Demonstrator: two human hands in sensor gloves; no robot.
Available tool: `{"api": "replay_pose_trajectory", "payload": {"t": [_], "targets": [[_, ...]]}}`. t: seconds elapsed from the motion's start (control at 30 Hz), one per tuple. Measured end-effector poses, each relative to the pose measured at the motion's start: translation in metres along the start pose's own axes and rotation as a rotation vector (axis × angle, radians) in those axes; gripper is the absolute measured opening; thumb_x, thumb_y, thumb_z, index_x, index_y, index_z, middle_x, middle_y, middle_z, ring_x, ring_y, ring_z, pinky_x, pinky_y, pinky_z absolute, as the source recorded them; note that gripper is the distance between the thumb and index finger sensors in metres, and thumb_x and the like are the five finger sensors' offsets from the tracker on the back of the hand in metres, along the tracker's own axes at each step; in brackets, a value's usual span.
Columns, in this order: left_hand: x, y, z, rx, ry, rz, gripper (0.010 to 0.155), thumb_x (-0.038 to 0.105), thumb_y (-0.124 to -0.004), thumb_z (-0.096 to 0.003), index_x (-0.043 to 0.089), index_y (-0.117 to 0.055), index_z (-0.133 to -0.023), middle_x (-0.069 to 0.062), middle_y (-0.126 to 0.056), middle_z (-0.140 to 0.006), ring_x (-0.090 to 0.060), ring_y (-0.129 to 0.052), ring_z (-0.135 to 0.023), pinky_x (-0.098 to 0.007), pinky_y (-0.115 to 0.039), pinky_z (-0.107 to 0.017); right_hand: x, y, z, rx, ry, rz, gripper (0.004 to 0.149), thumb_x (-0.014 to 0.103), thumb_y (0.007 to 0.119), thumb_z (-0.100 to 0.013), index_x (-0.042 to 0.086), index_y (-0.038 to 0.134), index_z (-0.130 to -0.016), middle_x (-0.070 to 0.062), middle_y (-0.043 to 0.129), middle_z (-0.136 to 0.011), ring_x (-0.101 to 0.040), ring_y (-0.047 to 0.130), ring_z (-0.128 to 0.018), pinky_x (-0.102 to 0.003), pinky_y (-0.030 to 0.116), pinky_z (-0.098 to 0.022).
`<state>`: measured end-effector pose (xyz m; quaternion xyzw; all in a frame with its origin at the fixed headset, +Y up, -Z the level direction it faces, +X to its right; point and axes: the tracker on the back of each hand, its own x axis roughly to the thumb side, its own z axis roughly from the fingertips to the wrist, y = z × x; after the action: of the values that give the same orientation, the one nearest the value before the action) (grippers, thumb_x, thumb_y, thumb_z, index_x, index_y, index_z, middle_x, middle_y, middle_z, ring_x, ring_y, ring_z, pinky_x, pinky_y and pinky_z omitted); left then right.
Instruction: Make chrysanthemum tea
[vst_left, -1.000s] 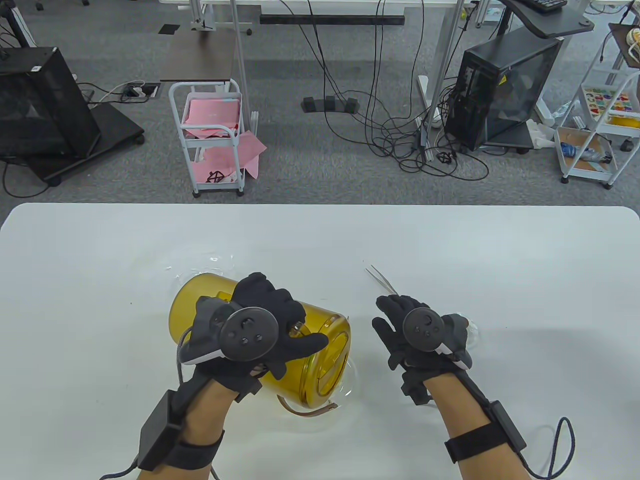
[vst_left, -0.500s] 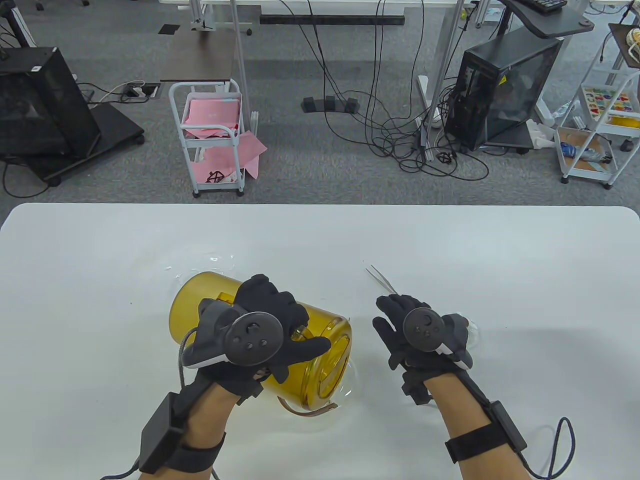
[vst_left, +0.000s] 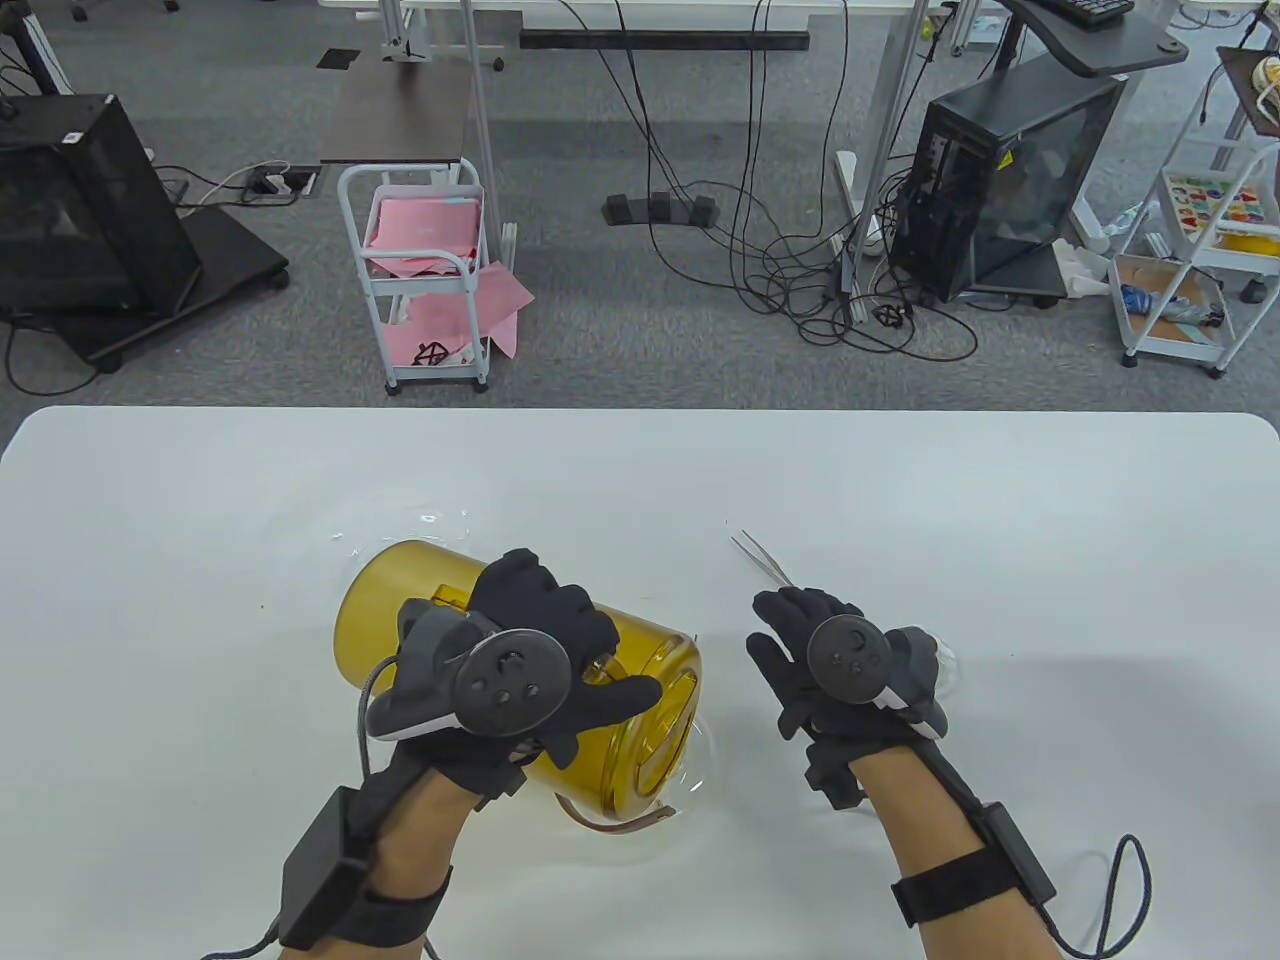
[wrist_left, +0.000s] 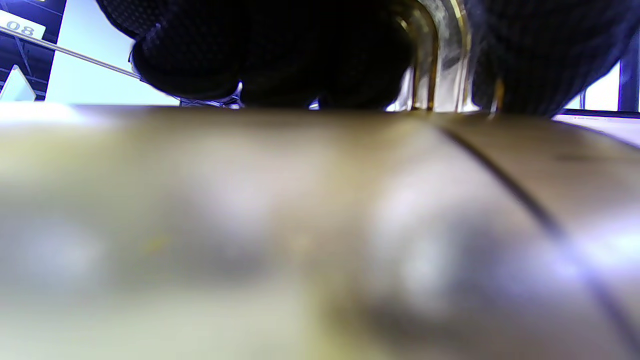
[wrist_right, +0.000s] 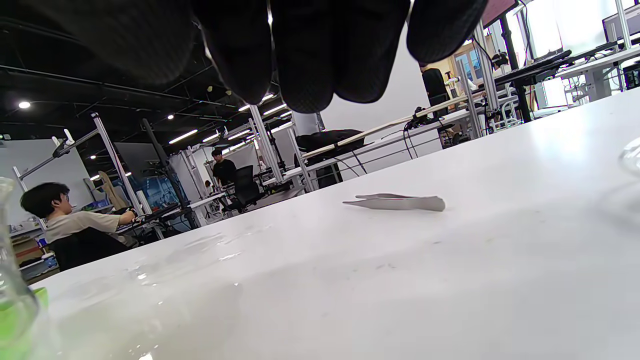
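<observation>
A yellow see-through jar (vst_left: 400, 600) lies tilted on its side on the white table (vst_left: 640, 470), its mouth toward me and a brown strap (vst_left: 620, 825) at the rim. My left hand (vst_left: 585, 630) grips it from above, fingers curled over the body and thumb along the right side. In the left wrist view the jar (wrist_left: 320, 225) is a blur that fills the frame. My right hand (vst_left: 790, 640) hovers palm down to the right of the jar, fingers relaxed and holding nothing. Metal tweezers (vst_left: 762, 562) (wrist_right: 400, 202) lie on the table just beyond its fingertips.
A clear glass piece (vst_left: 945, 662) sits by my right hand, partly hidden by it. Spilled water (vst_left: 420, 525) glistens on the table behind the jar. A glass vessel (wrist_right: 10, 300) with a green tint shows at the left edge of the right wrist view.
My left hand has shifted slightly right and toward me on the jar, which has barely moved. The right hand and tweezers have stayed put.
</observation>
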<state>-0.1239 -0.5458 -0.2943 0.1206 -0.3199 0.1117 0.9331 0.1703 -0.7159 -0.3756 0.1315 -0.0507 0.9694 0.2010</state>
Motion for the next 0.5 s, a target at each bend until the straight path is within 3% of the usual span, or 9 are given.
{"api": "replay_pose_trajectory", "payload": {"t": [0.5], "targets": [[0.0011,0.0004,0.0003,-0.005,-0.004,-0.005,0.053,0.073,-0.09,-0.0444,0.023,-0.099,-0.057,-0.005,-0.102,-0.052,-0.035,-0.092,-0.053,-0.071,-0.052,-0.074,-0.0005,-0.0003,0.0,0.005,0.001,-0.001,0.058,0.055,0.068,-0.056,0.027,0.068,-0.107,-0.007,0.067,-0.11,-0.04,0.069,-0.105,-0.064,0.054,-0.073]]}}
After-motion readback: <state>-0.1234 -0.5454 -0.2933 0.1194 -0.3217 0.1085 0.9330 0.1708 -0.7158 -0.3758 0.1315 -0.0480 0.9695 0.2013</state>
